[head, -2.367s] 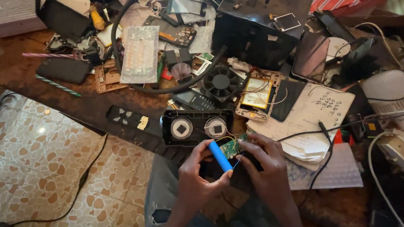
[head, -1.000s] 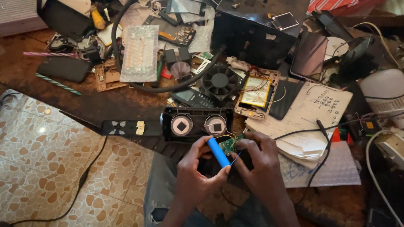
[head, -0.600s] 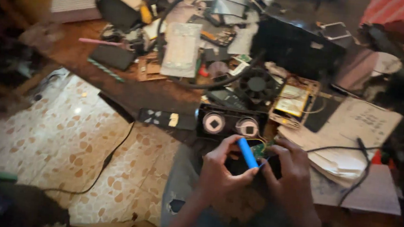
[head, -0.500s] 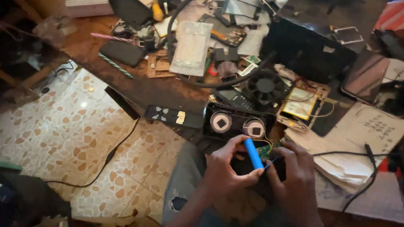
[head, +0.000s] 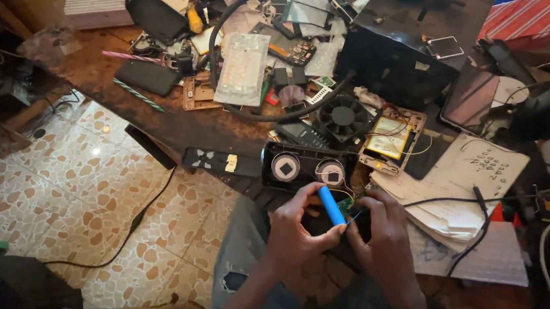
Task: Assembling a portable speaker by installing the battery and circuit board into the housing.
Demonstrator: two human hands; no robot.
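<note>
Your left hand [head: 295, 232] has its grip clamped on the blue cylindrical cell [head: 331, 206], just below the black twin-speaker housing [head: 309, 168] at the bench [head: 178, 126] edge. Your right hand [head: 381, 240] is pinched shut on the small green circuit board [head: 346, 204] touching the cell's top end. Cell: rigid, smooth, likely slippery, so hold mid-body. Board and wires look fragile; grip by edges. Both wrists bent inward over your lap.
</note>
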